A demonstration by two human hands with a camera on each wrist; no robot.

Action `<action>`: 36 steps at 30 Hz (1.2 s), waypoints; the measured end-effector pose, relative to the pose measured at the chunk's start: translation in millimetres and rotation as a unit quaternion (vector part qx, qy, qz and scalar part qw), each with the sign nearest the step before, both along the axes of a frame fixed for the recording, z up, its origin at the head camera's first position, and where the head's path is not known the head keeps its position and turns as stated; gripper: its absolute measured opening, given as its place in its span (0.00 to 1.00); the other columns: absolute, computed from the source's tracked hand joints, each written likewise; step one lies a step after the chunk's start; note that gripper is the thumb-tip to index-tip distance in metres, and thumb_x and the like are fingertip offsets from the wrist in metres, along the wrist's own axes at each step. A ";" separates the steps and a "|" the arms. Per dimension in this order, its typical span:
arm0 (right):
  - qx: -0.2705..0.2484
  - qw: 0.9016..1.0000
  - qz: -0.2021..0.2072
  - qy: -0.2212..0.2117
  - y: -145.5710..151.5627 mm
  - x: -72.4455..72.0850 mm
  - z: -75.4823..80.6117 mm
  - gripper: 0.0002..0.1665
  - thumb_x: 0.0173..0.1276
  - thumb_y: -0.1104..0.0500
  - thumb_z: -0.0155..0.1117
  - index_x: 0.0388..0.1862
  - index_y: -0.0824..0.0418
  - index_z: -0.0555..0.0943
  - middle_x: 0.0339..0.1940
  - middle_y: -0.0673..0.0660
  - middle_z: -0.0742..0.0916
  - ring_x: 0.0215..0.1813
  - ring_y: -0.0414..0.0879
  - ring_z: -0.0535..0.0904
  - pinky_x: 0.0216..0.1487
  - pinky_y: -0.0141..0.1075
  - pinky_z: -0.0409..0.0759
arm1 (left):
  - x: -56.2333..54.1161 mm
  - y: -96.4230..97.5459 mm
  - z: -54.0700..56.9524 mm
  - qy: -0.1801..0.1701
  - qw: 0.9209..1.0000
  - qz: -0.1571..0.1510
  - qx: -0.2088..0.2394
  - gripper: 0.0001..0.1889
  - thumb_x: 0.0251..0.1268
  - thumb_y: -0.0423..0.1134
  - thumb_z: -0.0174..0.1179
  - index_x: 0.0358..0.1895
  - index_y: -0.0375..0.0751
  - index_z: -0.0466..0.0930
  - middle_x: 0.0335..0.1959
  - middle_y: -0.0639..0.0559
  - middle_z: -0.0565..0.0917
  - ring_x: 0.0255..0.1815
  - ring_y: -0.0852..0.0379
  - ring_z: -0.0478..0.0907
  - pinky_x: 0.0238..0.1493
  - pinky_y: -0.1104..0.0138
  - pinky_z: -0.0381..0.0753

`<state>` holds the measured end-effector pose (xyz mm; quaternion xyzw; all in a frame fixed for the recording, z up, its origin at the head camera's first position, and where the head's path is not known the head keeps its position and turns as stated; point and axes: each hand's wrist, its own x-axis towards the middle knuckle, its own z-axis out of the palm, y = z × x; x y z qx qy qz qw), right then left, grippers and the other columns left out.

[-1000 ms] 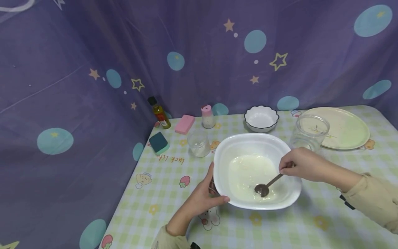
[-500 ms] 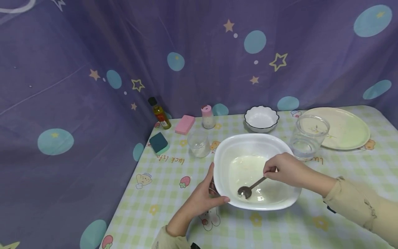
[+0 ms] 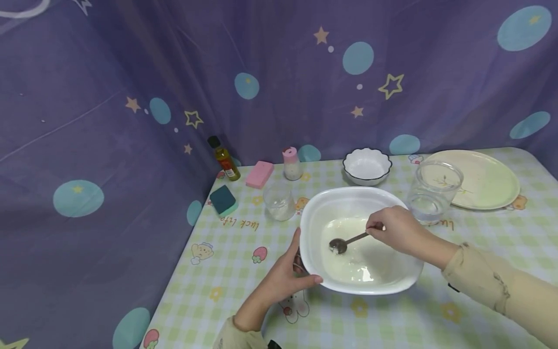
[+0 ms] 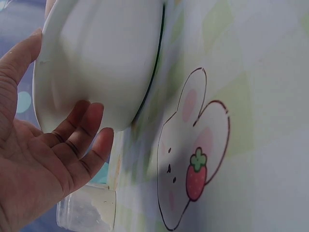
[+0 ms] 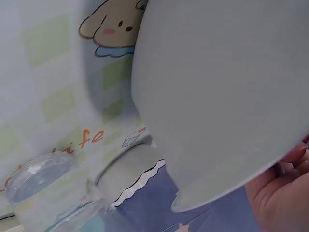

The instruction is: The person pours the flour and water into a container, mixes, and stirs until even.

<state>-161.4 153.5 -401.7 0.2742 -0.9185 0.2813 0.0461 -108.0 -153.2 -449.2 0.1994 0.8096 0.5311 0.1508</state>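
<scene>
A large white basin (image 3: 314,208) with a pale, milky mixture (image 3: 348,264) in it sits on the table. My left hand (image 3: 285,274) grips its near-left side, thumb on the rim and the other fingers against the outer wall, as the left wrist view also shows (image 4: 63,154). Over the basin, my right hand (image 3: 398,230) pinches the handle of a dark metal spoon (image 3: 338,245). The spoon's bowl is at the mixture's surface, left of the middle. In the right wrist view the basin's wall (image 5: 217,106) hides the spoon; part of my right hand (image 5: 280,193) shows.
Behind the basin stand a scalloped white bowl (image 3: 367,167), a pink-topped shaker (image 3: 291,165) and an oil bottle (image 3: 226,162). A clear cup (image 3: 279,203), pink sponge (image 3: 259,174) and green sponge (image 3: 223,199) are left. A clear jar (image 3: 431,196) and oval plate (image 3: 488,182) are right.
My right hand has carried the spoon leftward across the mixture, then slightly up toward the far side. My left hand and the basin have stayed in place.
</scene>
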 end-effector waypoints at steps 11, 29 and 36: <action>0.027 0.999 -0.043 -0.019 22.3 -7.2 5.7 0.06 0.59 0.64 0.71 0.24 0.55 0.85 0.20 0.41 0.82 0.25 0.37 0.74 0.30 0.38 0.74 | -1.3 0.3 -0.7 0.007 1.000 -0.003 0.005 0.61 0.57 0.42 0.72 0.78 0.58 0.28 0.43 0.44 0.80 0.41 0.54 0.78 0.45 0.59 0.81; 0.080 0.996 -0.040 0.005 54.2 -7.7 16.9 0.07 0.57 0.65 0.72 0.23 0.54 0.85 0.21 0.41 0.83 0.25 0.37 0.74 0.31 0.40 0.75 | -0.4 -0.1 -1.6 0.004 1.000 0.001 0.003 0.60 0.57 0.44 0.72 0.78 0.64 0.28 0.42 0.49 0.80 0.41 0.55 0.78 0.45 0.61 0.81; 0.092 0.996 -0.016 -0.006 61.7 -1.1 25.3 0.11 0.55 0.66 0.72 0.21 0.50 0.84 0.19 0.38 0.78 0.23 0.35 0.68 0.28 0.35 0.70 | -0.5 -0.4 -2.4 0.002 1.000 0.001 0.008 0.60 0.57 0.44 0.72 0.78 0.63 0.29 0.41 0.51 0.80 0.41 0.55 0.78 0.46 0.61 0.81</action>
